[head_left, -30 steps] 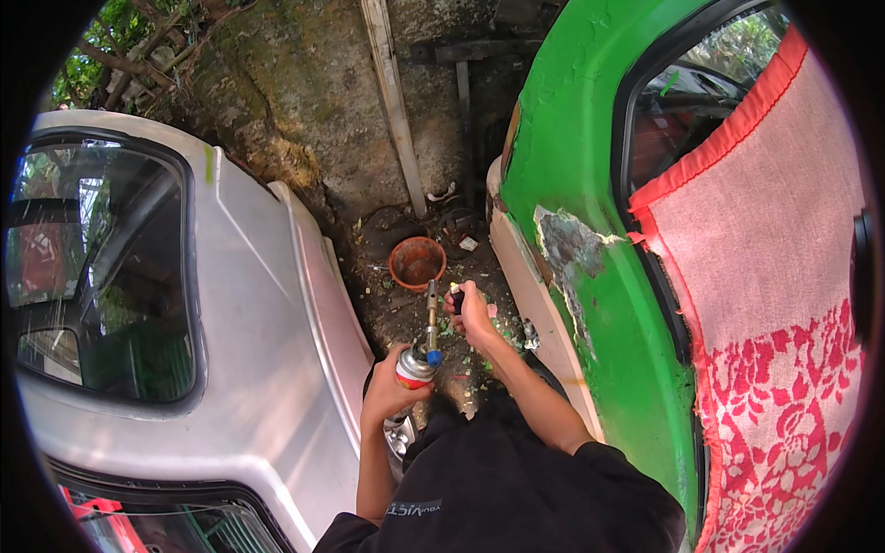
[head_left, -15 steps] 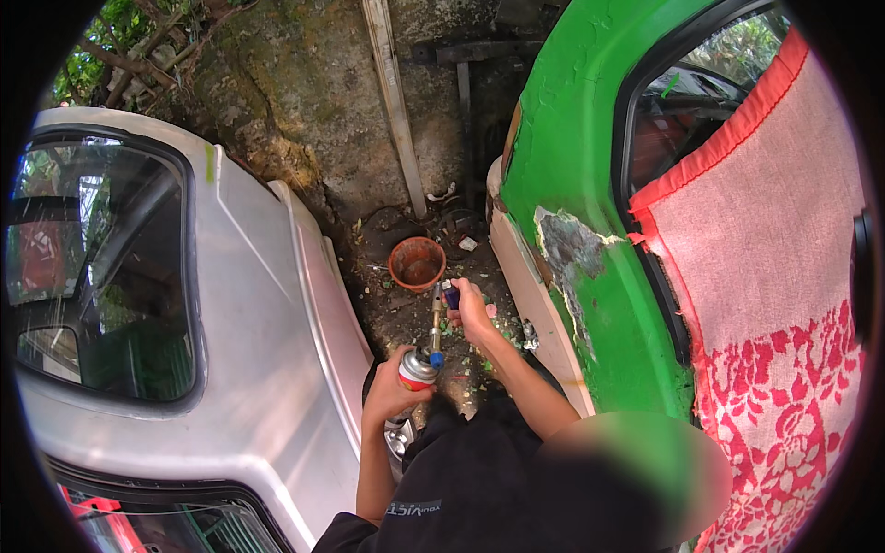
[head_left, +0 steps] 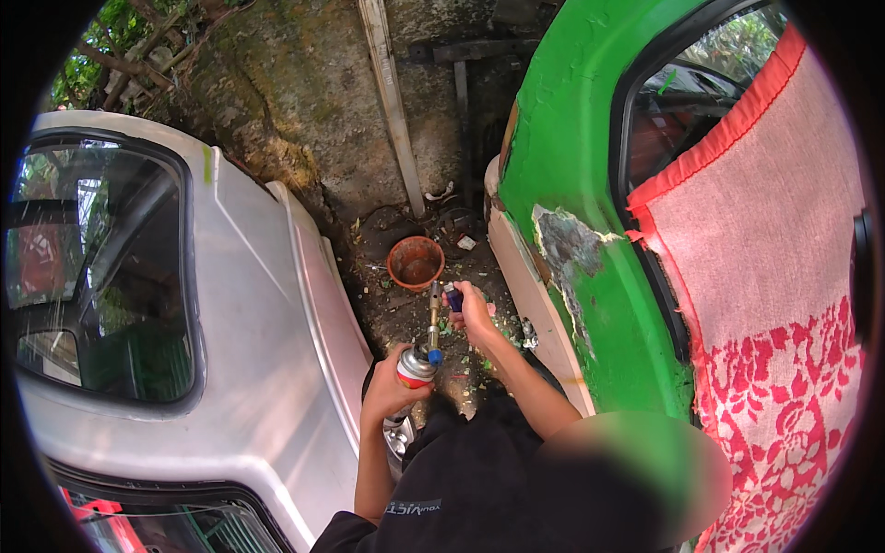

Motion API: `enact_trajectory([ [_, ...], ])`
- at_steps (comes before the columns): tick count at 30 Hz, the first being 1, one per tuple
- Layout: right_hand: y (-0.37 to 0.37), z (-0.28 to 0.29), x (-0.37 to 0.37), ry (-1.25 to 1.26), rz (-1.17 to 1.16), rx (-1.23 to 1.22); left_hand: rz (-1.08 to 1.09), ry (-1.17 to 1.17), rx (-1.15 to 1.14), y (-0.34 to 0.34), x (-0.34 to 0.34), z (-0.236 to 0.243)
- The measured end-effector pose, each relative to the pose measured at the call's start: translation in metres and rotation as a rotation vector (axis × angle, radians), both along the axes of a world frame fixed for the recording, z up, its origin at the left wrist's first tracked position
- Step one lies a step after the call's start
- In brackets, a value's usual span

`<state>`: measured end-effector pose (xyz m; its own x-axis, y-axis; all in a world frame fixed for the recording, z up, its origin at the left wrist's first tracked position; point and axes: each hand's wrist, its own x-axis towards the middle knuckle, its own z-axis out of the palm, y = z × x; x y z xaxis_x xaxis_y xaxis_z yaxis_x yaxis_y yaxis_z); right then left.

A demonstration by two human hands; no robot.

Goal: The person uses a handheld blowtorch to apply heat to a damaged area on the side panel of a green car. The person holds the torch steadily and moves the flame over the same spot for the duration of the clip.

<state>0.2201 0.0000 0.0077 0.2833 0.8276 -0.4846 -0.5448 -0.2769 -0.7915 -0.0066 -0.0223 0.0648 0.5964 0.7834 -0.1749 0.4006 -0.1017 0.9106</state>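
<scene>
My left hand (head_left: 391, 386) is wrapped round a gas canister (head_left: 416, 366) with a red and white body and a silvery top. Screwed onto that canister is a blowtorch head (head_left: 434, 324), a brass-coloured tube with a blue knob, its nozzle pointing away from me. In my right hand (head_left: 473, 310) is a dark blue lighter (head_left: 454, 300), held close to the right of the nozzle tip. No flame can be made out. Just beyond the nozzle an orange-brown pot (head_left: 416, 263) stands on the littered ground.
A silver car (head_left: 249, 341) flanks me on the left. At right is a green car body (head_left: 576, 120) with a peeled patch (head_left: 573, 253), partly draped by a pink and red cloth (head_left: 737, 230). A pole (head_left: 392, 111) leans on the stained wall (head_left: 286, 83) ahead.
Both hands keep their grip on the torch canister and the lighter. The lighter has tilted slightly beside the nozzle; little else differs.
</scene>
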Motion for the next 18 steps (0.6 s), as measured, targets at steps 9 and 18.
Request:
enact_trajectory([
  [9, -0.003, 0.004, -0.004, 0.013, -0.102, -0.009, -0.029, 0.012, 0.026, -0.001, 0.002, 0.001],
  [18, -0.009, 0.003, 0.001, -0.020, -0.077, -0.018, 0.007, -0.008, -0.010, 0.000, -0.002, -0.008],
])
